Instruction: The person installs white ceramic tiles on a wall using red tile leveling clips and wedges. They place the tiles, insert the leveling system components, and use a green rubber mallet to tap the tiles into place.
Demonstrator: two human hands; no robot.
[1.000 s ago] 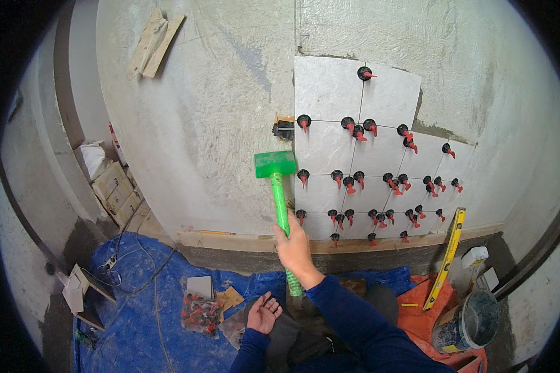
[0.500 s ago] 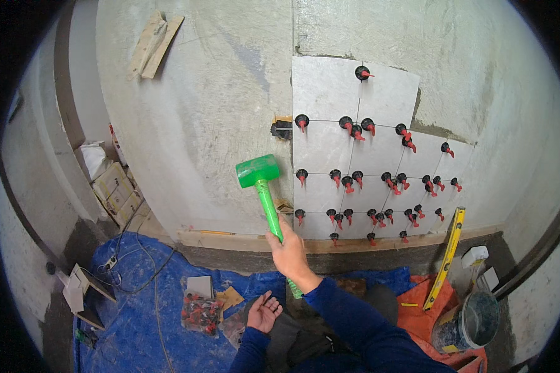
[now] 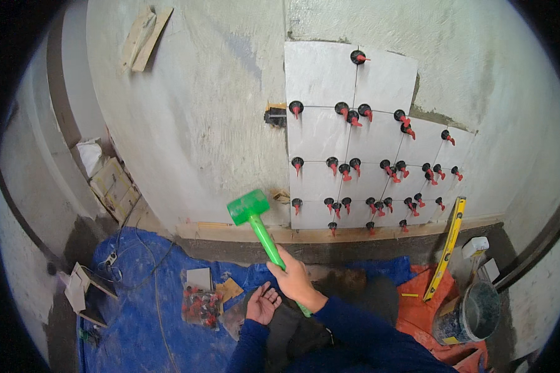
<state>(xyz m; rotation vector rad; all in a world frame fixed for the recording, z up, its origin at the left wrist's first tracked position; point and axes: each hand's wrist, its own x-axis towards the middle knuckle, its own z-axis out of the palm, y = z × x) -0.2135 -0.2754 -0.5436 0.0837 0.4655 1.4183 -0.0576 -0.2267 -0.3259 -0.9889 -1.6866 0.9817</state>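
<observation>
My right hand (image 3: 296, 281) grips the handle of a green rubber mallet (image 3: 247, 207), whose head is held low in front of the bare plaster to the left of the tiles. My left hand (image 3: 261, 304) rests palm up below it, fingers loosely curled and apart, holding nothing. White tiles (image 3: 320, 74) cover part of the wall, with several black-and-red levelling clips (image 3: 358, 58) along their joints. An electrical box (image 3: 275, 116) sits at the tiles' left edge.
A blue tarp (image 3: 137, 311) holds a bag of clips (image 3: 199, 306), cords and an off-cut stand (image 3: 90, 295). A yellow level (image 3: 445, 248) leans at the right beside a bucket (image 3: 481, 314) and orange sheet (image 3: 417, 320). Boards (image 3: 144, 38) appear upper left, boxes (image 3: 113, 186) far left.
My right hand has brought the mallet down and to the left, away from the tile edge. The wall appears slightly higher in the picture. My left hand has barely moved.
</observation>
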